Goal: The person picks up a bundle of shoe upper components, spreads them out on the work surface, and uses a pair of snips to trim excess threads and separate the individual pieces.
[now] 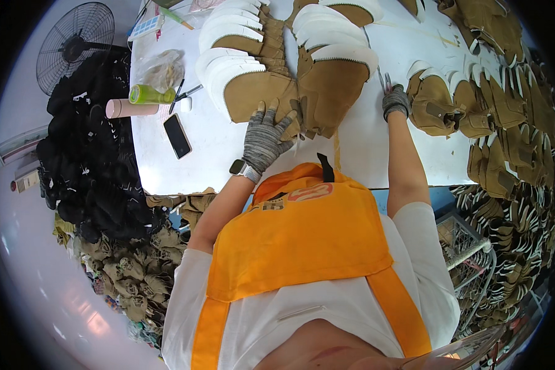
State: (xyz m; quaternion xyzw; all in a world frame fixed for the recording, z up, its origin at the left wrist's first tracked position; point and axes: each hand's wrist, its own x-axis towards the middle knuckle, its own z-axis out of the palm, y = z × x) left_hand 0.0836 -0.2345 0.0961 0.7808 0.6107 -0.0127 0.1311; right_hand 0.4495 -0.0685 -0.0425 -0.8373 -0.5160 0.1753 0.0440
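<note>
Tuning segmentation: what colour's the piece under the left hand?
Brown piece; shows best in the head view.

Free strip of white table [362, 151] is left between right brown stack [332, 89] and right hand [397, 103]; far end is narrowed by metal tool [385, 81] held there. Open surface is found right of right forearm, bounded by brown pieces [436, 102]. Left side is obstructed by phone [177, 135], pink bottle [129, 109], green bottle [151, 94]. Left brown stack [253, 91] is partly covered by left hand [266, 142].
</note>
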